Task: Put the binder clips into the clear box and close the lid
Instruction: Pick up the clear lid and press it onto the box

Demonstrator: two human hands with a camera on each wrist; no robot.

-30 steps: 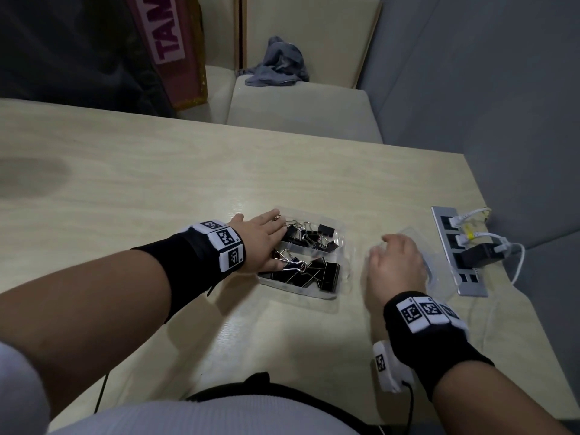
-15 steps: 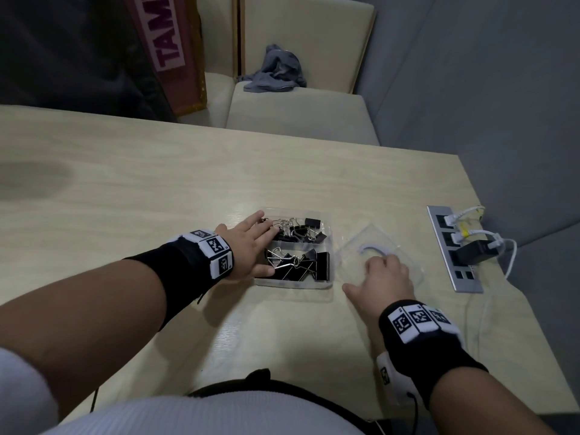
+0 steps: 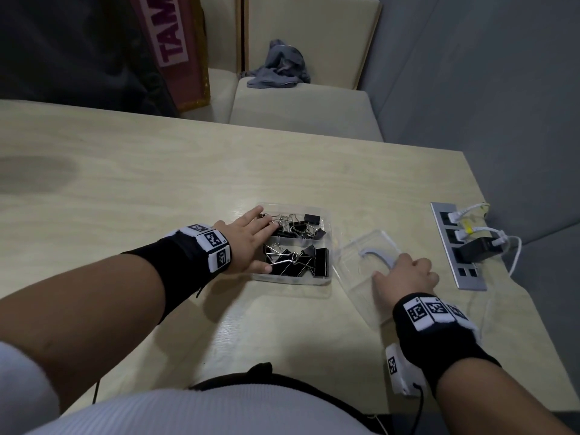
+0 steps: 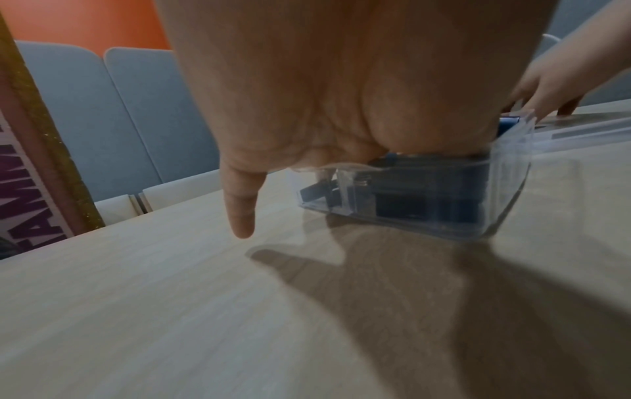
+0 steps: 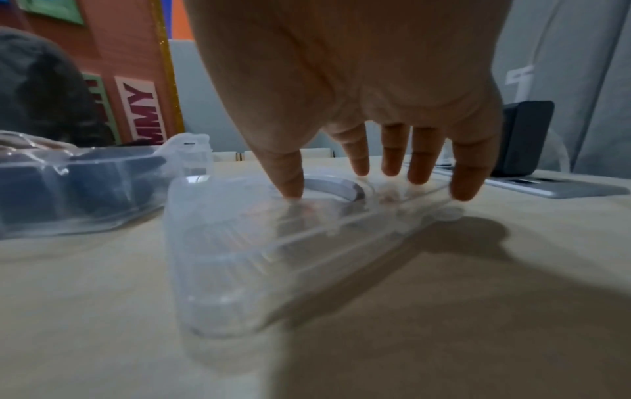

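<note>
The clear box [image 3: 292, 279] sits mid-table with several black binder clips [image 3: 298, 262] inside. My left hand [image 3: 251, 243] lies flat on the box's left side, fingers straight over the clips. In the left wrist view the palm [image 4: 341, 94] rests on the box [image 4: 505, 189] rim. The clear lid [image 3: 361, 277], with its pale handle, lies right of the box and apart from it. My right hand [image 3: 405, 274] holds the lid [image 5: 256, 256], the thumb [image 5: 290, 183] pressed inside it and the fingers curled over its far edge.
A metal power strip [image 3: 458, 246] with plugs and white cables runs along the table's right edge, just beyond the lid. Past the table's [image 3: 157, 183] far edge stand cushioned seats [image 3: 298, 111] with a grey cloth [image 3: 279, 67] and a pink sign [image 3: 175, 42].
My right hand has drawn the lid away from the power strip, toward me and nearer the box. The left hand stays on the box.
</note>
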